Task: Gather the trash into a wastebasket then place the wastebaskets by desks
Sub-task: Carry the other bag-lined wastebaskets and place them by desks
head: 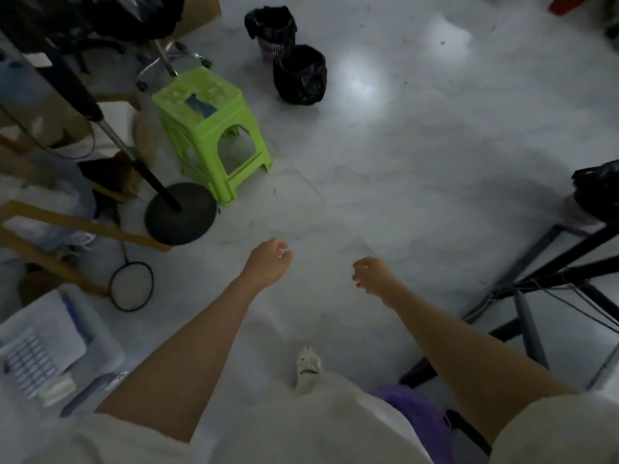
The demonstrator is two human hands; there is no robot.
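Two wastebaskets lined with black bags stand on the white floor ahead: a pink one [270, 30] farther off and a second, fully wrapped in its bag [299, 75], just right of it. A third lined wastebasket [594, 195] shows at the right edge. My left hand [268, 262] and my right hand [371, 276] reach out low over the floor, both holding nothing, fingers loosely curled and apart. The baskets lie well beyond my hands.
A green plastic stool [209, 128] stands left of the baskets. A round black stand base [181, 217] with its pole, a badminton racket [132, 286], wooden frames and a storage box [50, 349] crowd the left. Black tripod legs [542, 286] spread at the right.
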